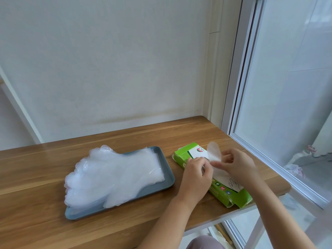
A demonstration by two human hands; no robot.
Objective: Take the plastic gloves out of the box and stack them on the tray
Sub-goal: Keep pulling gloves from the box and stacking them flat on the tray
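Both hands are meeting over the box (188,153). Left hand (196,175) is curling its fingertips into the opening, apparently pinching a glove, though the film is too faint to confirm. Right hand (239,167) is pinching a pale flap (213,151) upright. Risk: clinging sheets could be dragging out together, or the light box lifting. Translucent gloves (115,174) are lying stacked on the tray (168,184), fingers overhanging its left rim.

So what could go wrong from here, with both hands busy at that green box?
The glove stack hangs over the tray's left rim, so more slippery layers might slide onto the table. The green box lies close to the table's near edge; a tug from the left hand or right hand, both at its opening, might drag it off. Its near end looks crumpled, so gloves may snag.
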